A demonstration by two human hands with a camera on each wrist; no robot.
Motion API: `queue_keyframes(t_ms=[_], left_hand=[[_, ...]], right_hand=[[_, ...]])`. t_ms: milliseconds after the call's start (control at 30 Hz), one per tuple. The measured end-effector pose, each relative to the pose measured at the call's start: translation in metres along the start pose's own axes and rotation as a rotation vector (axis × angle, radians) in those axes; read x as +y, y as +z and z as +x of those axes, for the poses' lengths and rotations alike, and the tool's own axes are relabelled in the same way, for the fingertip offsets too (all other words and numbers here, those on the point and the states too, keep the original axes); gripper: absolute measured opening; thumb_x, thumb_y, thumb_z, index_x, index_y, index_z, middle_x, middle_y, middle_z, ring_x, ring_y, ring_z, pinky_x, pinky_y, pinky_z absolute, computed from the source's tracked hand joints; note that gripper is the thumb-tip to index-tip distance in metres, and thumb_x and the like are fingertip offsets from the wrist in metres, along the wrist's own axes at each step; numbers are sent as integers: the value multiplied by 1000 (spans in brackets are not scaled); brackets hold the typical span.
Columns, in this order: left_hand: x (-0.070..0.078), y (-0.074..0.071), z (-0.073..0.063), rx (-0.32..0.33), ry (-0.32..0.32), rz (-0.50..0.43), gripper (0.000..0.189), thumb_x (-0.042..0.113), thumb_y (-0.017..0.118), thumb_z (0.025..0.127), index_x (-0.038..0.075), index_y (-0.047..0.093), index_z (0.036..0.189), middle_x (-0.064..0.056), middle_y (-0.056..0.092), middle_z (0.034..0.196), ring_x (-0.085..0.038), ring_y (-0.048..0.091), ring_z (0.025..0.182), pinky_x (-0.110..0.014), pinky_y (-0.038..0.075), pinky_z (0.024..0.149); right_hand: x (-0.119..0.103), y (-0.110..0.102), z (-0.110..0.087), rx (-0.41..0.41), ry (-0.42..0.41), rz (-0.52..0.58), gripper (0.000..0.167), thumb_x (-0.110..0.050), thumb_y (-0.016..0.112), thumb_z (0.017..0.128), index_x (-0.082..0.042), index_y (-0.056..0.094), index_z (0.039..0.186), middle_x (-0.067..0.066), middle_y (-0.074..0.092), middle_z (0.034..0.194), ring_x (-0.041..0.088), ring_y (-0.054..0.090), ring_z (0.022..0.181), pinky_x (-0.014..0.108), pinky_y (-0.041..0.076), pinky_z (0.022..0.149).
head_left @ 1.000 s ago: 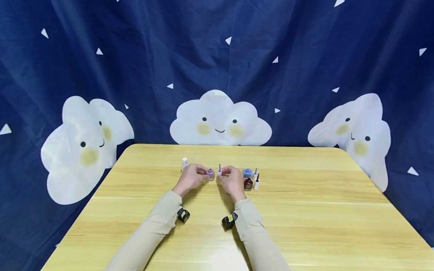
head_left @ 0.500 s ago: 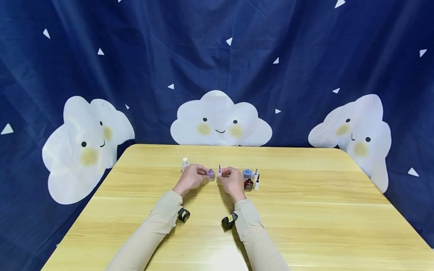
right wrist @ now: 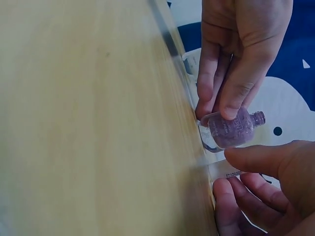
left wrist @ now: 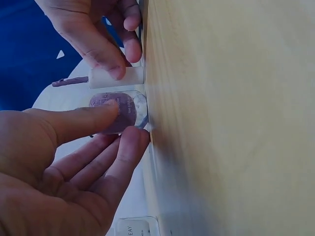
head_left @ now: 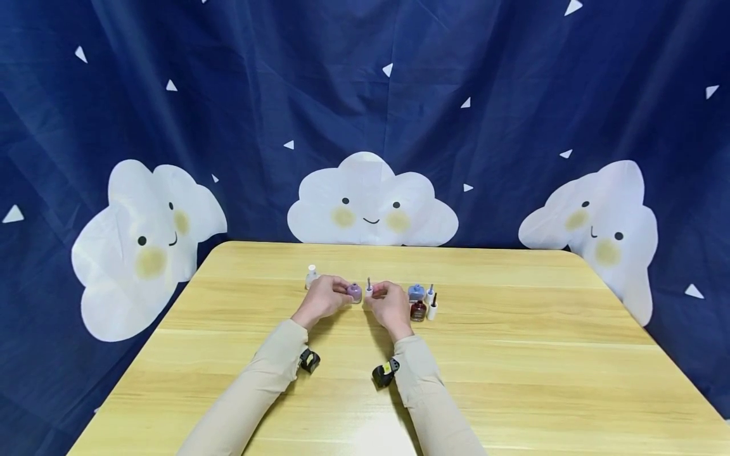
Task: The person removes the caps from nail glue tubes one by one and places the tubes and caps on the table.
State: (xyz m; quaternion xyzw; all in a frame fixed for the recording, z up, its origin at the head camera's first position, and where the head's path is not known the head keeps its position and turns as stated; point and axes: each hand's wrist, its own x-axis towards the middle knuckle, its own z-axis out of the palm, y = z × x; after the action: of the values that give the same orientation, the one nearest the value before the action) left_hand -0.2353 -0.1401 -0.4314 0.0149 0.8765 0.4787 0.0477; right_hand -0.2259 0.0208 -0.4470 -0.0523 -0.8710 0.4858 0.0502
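Note:
Between the thumb and fingers of my left hand (head_left: 322,297) is an uncapped nail polish bottle (right wrist: 232,129) of purple polish, upright at the table surface. Its threaded neck shows bare in the right wrist view. Just right of it, my right hand (head_left: 392,306) pinches a white nail polish cap (left wrist: 132,77). The cap stands on its top, so its purple-coated brush (left wrist: 72,81) points up. A narrow gap parts cap and bottle in the head view.
Right of my right hand stand a blue polish bottle (head_left: 416,292) and a dark red one (head_left: 418,311), with upturned brush caps (head_left: 432,311) beside them. A pale, white-capped bottle (head_left: 310,277) stands behind my left hand on the wooden table (head_left: 513,367).

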Motion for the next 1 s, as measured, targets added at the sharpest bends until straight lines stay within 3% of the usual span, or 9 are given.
queue_keyframes(t_ms=[233, 400, 567, 733, 867, 1000], left_hand=[[3, -2, -1, -36, -18, -24, 37, 0, 79, 85, -2, 68, 120, -13, 75, 107, -25, 72, 98, -38, 59, 93], [12, -12, -5, -26, 16, 12, 46, 7, 80, 86, -4, 64, 128, -16, 73, 116, -30, 70, 109, -42, 57, 99], [28, -36, -14, 29, 125, 40, 40, 12, 79, 90, -3, 67, 125, -17, 74, 117, -30, 71, 109, -42, 58, 97], [38, -66, -22, 158, 220, 6, 30, 15, 77, 92, 0, 72, 117, -15, 77, 109, -29, 73, 102, -39, 60, 90], [37, -88, -25, 234, 230, -19, 29, 18, 76, 94, 1, 73, 117, -14, 77, 109, -29, 72, 105, -35, 57, 91], [28, -105, -26, 244, 184, -40, 31, 22, 75, 95, 3, 72, 119, -14, 75, 115, -28, 69, 112, -27, 53, 88]], right_hand=[[-2, -4, -2, -5, -6, 16, 30, -9, 85, 82, -5, 71, 108, 8, 74, 101, 25, 71, 95, 40, 55, 89], [-12, -13, -5, -26, -10, 32, 38, -12, 84, 83, -3, 68, 116, 10, 71, 110, 28, 67, 100, 42, 54, 91], [-26, -27, -7, -47, -24, 37, 43, -15, 84, 85, -4, 67, 122, 13, 67, 116, 26, 63, 95, 40, 53, 85], [-34, -39, -8, -47, -40, 66, 40, -15, 83, 86, -5, 67, 122, 13, 64, 117, 21, 62, 86, 31, 48, 72], [-37, -47, -9, -30, -53, 84, 35, -18, 82, 88, -8, 68, 118, 11, 65, 113, 20, 63, 88, 28, 48, 71], [-41, -56, -9, -11, -73, 101, 28, -23, 80, 90, -10, 70, 113, 7, 68, 107, 20, 62, 88, 29, 48, 73]])
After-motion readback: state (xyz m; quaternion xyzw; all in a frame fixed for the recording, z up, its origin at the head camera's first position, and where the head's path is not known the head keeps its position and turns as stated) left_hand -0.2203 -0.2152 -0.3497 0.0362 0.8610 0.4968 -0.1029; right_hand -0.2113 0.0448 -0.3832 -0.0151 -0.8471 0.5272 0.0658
